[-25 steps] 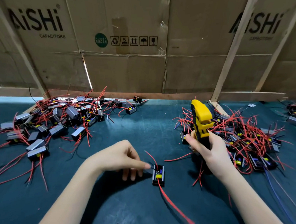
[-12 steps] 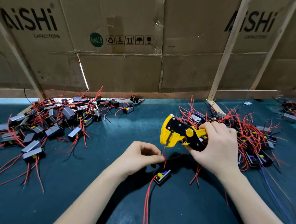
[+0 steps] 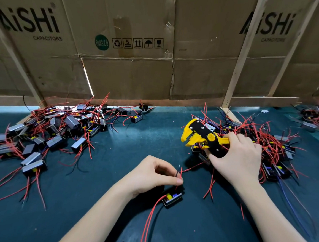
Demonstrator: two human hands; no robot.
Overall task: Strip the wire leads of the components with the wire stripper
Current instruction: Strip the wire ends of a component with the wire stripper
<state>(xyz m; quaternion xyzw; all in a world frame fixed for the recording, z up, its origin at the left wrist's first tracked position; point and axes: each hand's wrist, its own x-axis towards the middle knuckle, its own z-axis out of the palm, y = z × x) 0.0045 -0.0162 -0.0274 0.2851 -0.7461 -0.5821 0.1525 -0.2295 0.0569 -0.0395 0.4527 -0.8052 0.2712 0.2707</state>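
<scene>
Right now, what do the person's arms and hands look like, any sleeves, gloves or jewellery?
Both forearms are bare with no sleeve in view. The left hand and the right hand wear no gloves. No rings, watch or bracelet show. The visible fingernails are short and unpainted.

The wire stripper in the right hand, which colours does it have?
The wire stripper is yellow and black; the head view shows it.

Left hand (image 3: 152, 176): low at centre, forearm entering from below, fingers curled, thumb and forefinger pinching. Right hand (image 3: 240, 156): higher and further right, back of hand up, fingers wrapped in a grip.
</scene>
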